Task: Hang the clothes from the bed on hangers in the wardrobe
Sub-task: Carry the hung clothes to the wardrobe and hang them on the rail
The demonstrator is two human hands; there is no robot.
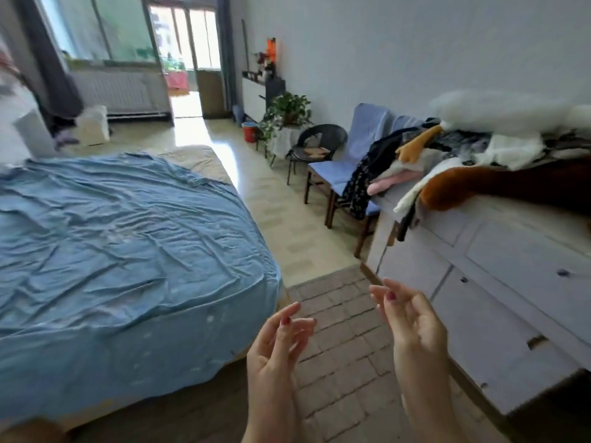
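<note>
At far left, the bed fills most of the frame, covered by a wrinkled blue sheet; no garment is visible on the sheet. Beyond its foot stand a radiator below the window and an open balcony door. Right of the bed, a brick-patterned rug lies on the floor. Above the rug, the left hand is raised palm-up, fingers loosely curled, holding nothing. Just beside it, apart, the right hand is raised likewise, fingers relaxed and empty. Farther back, a black chair and a potted plant stand near the wall. At right, a white cabinet carries a pile of clothes on its top, spilling toward a blue-covered chair. No wardrobe or hangers can be identified.
</note>
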